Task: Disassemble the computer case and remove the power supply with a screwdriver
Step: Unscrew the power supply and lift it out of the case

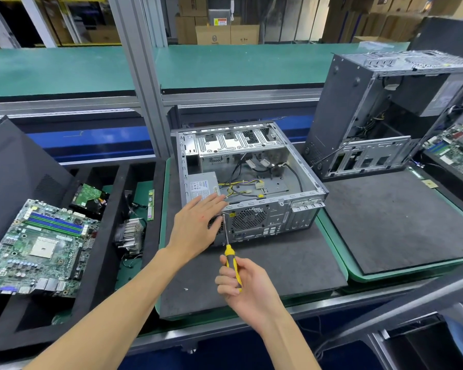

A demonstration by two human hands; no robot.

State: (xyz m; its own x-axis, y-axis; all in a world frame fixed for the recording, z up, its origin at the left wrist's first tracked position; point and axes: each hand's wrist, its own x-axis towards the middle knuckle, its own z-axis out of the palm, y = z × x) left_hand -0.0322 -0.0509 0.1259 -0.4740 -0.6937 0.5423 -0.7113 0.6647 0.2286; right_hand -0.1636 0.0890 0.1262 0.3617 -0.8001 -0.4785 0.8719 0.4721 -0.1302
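Note:
An opened grey computer case (265, 220) lies on its side on a dark mat, rear panel toward me. Inside at its near left sits the silver power supply (201, 186) with yellow and black cables running right. My left hand (198, 225) lies flat with straight fingers on the case's rear top corner, over the power supply. My right hand (241, 284) grips a yellow-and-black screwdriver (231, 260), its shaft angled up to a screw at the rear panel's upper left, beside the fan grille (249, 217).
A second stripped case (358, 124) stands upright at the right, a circuit board (457, 148) beyond it. On the left, a black foam tray (112, 249) holds a green motherboard (38, 247), a heatsink (130, 236), a hard drive and memory sticks. A green conveyor runs behind.

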